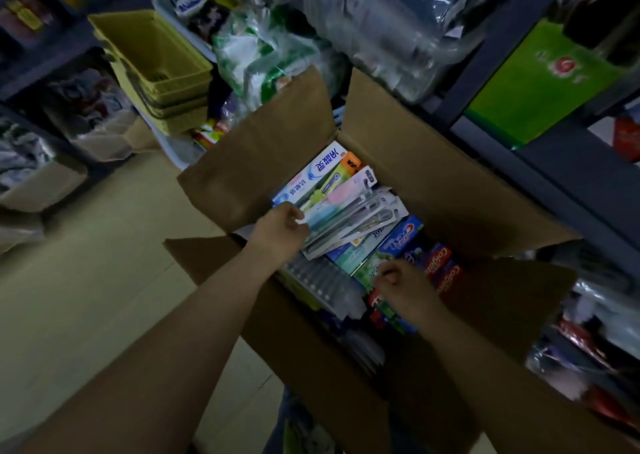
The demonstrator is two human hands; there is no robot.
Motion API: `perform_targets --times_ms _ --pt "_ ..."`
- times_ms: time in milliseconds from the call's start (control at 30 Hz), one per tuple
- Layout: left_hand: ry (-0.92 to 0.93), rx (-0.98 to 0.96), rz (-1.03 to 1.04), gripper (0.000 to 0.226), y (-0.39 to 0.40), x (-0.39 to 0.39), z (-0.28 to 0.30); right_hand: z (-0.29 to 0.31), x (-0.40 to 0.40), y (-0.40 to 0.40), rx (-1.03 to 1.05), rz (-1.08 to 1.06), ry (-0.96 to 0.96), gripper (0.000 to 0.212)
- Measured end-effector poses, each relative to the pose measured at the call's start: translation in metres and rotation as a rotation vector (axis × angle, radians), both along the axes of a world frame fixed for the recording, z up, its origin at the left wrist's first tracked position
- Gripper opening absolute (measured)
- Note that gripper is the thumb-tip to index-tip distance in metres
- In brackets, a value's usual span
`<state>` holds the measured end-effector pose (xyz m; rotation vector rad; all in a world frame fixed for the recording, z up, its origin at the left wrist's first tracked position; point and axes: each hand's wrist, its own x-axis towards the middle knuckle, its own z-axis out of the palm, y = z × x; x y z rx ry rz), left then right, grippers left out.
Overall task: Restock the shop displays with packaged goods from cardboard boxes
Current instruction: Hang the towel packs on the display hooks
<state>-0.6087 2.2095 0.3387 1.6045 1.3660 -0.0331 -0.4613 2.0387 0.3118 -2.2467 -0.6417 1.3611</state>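
An open cardboard box (433, 183) stands on the floor with its flaps spread. Inside lie toothpaste cartons (408, 242) and a fanned stack of toothbrush packs (349, 207). My left hand (280, 232) is inside the box at its left side and grips the near end of the toothbrush packs. My right hand (405, 287) is lower in the box, its fingers curled and pinching the edge of a green toothpaste carton (369, 268). A clear pack of toothbrushes (322, 280) lies between my two hands.
Yellow baskets (156, 69) are stacked at the back left beside a white basket (180, 6) of goods. Clear plastic bags of stock (381, 20) sit behind the box. Dark shelving (540, 162) with a green carton (540, 83) runs along the right. Pale floor (86, 280) lies left.
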Motion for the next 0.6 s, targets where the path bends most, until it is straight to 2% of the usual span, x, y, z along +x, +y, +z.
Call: perform_targets --times_ms 167,233,267,367,467,533,600 --pt "0.107 0.028 -0.176 0.032 0.030 0.025 -0.042 -0.043 0.009 0.027 -0.094 -0.167 0.086 0.037" --pt "0.145 0.062 -0.231 0.040 0.038 0.031 -0.063 -0.064 0.015 0.038 -0.134 -0.169 0.115 0.041" --pt "0.155 0.065 -0.246 0.042 0.040 0.034 -0.074 -0.072 0.017 0.044 -0.132 -0.174 0.124 0.039" --pt "0.139 0.062 -0.275 0.046 0.043 0.039 -0.103 -0.090 0.019 0.061 -0.093 -0.355 0.220 0.062" --pt "0.129 0.067 -0.311 0.050 0.044 0.041 -0.129 -0.108 0.016 0.075 -0.038 -0.504 0.343 0.066" --pt "0.141 0.143 -0.347 0.054 0.043 0.040 -0.142 -0.118 0.011 0.084 -0.022 -0.581 0.387 0.077" --pt "0.149 0.218 -0.394 0.058 0.039 0.040 -0.146 -0.125 0.008 0.087 -0.004 -0.648 0.398 0.068"
